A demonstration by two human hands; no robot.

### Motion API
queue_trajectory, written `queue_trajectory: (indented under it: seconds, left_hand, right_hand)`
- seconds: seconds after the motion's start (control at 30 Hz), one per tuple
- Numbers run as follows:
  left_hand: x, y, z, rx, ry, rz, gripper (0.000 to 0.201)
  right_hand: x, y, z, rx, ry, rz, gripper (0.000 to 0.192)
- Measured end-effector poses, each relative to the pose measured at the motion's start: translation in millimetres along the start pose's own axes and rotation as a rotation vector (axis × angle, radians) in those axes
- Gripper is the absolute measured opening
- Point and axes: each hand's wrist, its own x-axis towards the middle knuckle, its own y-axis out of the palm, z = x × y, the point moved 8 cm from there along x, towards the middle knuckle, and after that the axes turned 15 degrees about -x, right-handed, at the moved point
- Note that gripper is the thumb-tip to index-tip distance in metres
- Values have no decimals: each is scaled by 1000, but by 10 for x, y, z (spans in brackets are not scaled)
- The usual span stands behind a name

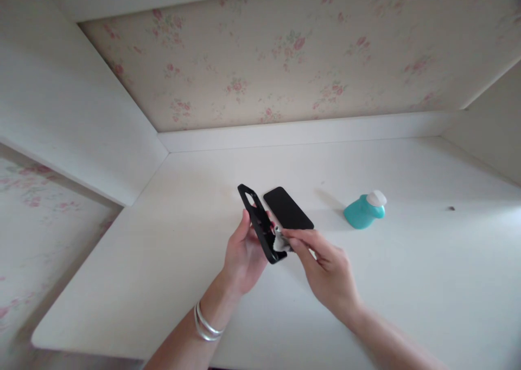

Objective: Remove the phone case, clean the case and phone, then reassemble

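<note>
My left hand (243,256) holds a black phone case (260,223) tilted on edge above the white desk (163,261). My right hand (325,269) pinches a small white cloth or wipe (280,242) pressed against the lower inside of the case. A black phone (288,208) lies flat on the desk just behind the case. Silver bangles sit on my left wrist.
A teal bottle with a white cap (364,210) stands to the right of the phone. A small dark speck (451,208) lies far right. White walls of the nook (81,131) close in on the left and back, with floral wallpaper above.
</note>
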Motion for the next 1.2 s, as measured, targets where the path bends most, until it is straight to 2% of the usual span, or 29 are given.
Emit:
queue_trajectory:
  seconds: [0.1, 0.17, 0.23, 0.33, 0.47, 0.57, 0.67, 0.77, 0.9, 0.97, 1.1, 1.2]
  left_hand:
    - [13, -38, -41, -2, 32, -46, 33]
    - [11, -48, -59, 5, 39, -74, 34]
    - [6, -44, -83, 28, 59, -86, 30]
    - [1, -22, -116, 67, 103, -74, 24]
    - [0, -9, -133, 79, 121, -74, 18]
    - [-7, -26, -138, 89, 120, -114, 14]
    - [-13, -39, -132, 147, 129, -131, 16]
    - [-12, -43, -129, 223, 178, -103, 26]
    - [-13, -78, -141, 275, 248, -106, 37]
    - [-18, -96, -176, 287, 287, -134, 39]
    - [-42, -56, -302, 352, 416, -141, 46]
    - [-63, -20, -372, 404, 505, -123, 50]
  right_hand:
    - [10, 163, -268, 280, 355, 148, 30]
    - [2, 255, -306, 478, 476, 236, 40]
    - [-5, 309, -270, 582, 513, 323, 44]
    - [-26, 341, -174, 631, 479, 436, 40]
    - [-66, 374, -115, 710, 460, 514, 33]
    - [-65, 384, -202, 762, 542, 468, 25]
    - [-21, 334, -330, 801, 617, 336, 23]
    - [12, 295, -369, 801, 621, 288, 24]
    - [-50, 360, -295, 917, 662, 377, 25]
    - [-74, 379, -230, 926, 635, 425, 25]
    - [-68, 335, -170, 621, 495, 477, 32]
    - [2, 256, -75, 306, 273, 453, 33]
